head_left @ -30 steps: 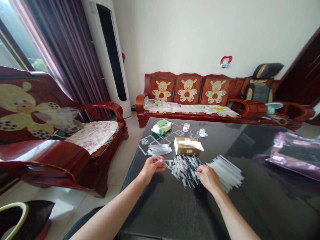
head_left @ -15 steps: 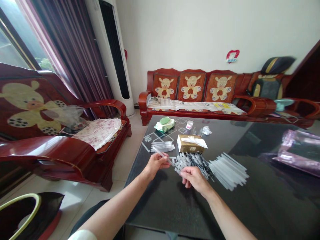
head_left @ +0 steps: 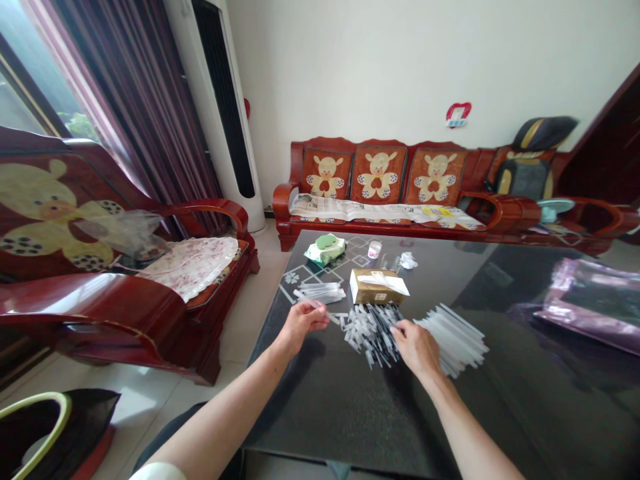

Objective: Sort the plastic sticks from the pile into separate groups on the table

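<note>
My left hand (head_left: 303,323) is closed in a pinch around a thin translucent plastic tube (head_left: 311,303), by the left edge of the dark table. Just beyond it lies a small stack of similar clear tubes (head_left: 323,292). My right hand (head_left: 418,344) has its fingertips pressed together at the right side of a heap of thin black sticks with pale translucent ends (head_left: 367,333). Whether a stick is between those fingertips is hidden. A fanned pile of long whitish translucent tubes (head_left: 457,337) lies to the right, partly behind the right hand.
Behind the heap stands a gold tissue box (head_left: 377,290). Farther back are a green wipes pack (head_left: 326,249), a small white cup (head_left: 375,249) and crumpled tissue (head_left: 409,260). A pinkish plastic package (head_left: 590,313) lies at right. Wooden sofas (head_left: 283,200) surround the dark table (head_left: 320,413).
My right hand has moved right and slightly up, from the heap's near left side to its right side. The left hand has shifted slightly left with the tube. The view has turned a little right.
</note>
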`<state>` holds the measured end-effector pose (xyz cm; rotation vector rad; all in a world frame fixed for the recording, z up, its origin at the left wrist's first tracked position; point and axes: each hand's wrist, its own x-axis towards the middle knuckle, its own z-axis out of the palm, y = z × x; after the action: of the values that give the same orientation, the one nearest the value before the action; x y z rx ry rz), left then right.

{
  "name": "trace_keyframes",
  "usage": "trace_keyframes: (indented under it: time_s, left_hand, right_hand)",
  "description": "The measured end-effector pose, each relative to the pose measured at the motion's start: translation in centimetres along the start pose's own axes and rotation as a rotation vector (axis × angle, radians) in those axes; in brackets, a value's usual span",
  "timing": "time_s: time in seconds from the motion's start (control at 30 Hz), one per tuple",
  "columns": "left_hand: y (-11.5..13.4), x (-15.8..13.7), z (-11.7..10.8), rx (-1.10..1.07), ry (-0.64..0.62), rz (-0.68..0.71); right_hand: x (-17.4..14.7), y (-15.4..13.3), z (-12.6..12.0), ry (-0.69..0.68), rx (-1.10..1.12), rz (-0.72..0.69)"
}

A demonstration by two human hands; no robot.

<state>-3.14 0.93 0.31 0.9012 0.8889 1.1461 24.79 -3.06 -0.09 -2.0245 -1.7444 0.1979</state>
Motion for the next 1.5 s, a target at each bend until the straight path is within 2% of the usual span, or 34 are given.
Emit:
trace_keyframes:
  time_s: [0.07, 0.2, 0.3, 0.43, 0.53, 0.63, 0.83, 0.9, 1.03, 1.13, 1.27, 1.33, 1.37, 1.43, 1.5]
  left_hand:
    - [-0.6, -0.6, 1.0, 0.036, -0.085, -0.032]
    - [-1.7, -1.6, 2.6, 0.1, -0.221, -0.053]
    - [-1.7, -1.9, 3.0, 0.101, -0.275, -0.044]
    - [-0.2, -1.3, 1.9, 0.088, -0.204, 0.008]
    - [0.9, -0.6, 0.8, 0.168, -0.166, 0.077]
    - [0.8, -0.3, 0.6, 0.239, -0.212, 0.089]
    - [-0.8, -1.1, 2.0, 0.382, -0.363, 0.11]
    - [-0.7, -1.5, 2.2, 0.471, -0.361, 0.135]
    - [0.1, -1.9, 2.4, 0.669, -0.268, 0.24]
    - [0.4, -2.0, 2.4, 0.749, -0.217, 0.27]
    - [-0.2, -1.7, 2.3, 0.72, -0.166, 0.218]
    - [-0.6, -1.6, 2.4, 0.683, -0.14, 0.197]
    - [-0.7, -1.6, 2.5, 0.667, -0.132, 0.191]
    - [-0.8, -1.7, 2.6, 0.662, -0.126, 0.196]
    - [-0.5, -1.9, 2.7, 0.686, -0.129, 0.227]
  right_hand:
    - [-0.6, -1.3, 0.5, -0.073, 0.242, -0.059]
    - [-2.5, -4.5, 2.3, -0.509, 0.842, -0.044]
    - [-3.5, -5.8, 3.1, -0.658, 1.073, -0.032]
    - [-3.7, -5.6, 2.9, -0.689, 1.139, 0.027]
    - [-3.5, -5.3, 2.5, -0.745, 1.119, 0.058]
    - [-3.5, -5.6, 2.4, -0.801, 1.135, 0.066]
    - [-3.9, -6.0, 2.7, -0.884, 1.18, 0.062]
    - [-3.9, -5.9, 2.7, -0.894, 1.198, 0.074]
    - [-3.8, -6.2, 2.7, -0.845, 1.153, 0.08]
    - [-3.8, -6.6, 2.7, -0.685, 1.0, -0.043]
    - [-4.2, -7.1, 2.5, -0.359, 0.63, -0.28]
    - [-4.3, -7.2, 2.4, -0.217, 0.483, -0.314]
    - [-4.3, -7.3, 2.4, -0.192, 0.467, -0.313]
    - [-4.3, -7.2, 2.5, -0.271, 0.573, -0.268]
    - [-4.1, -7.1, 2.6, -0.48, 0.784, -0.142]
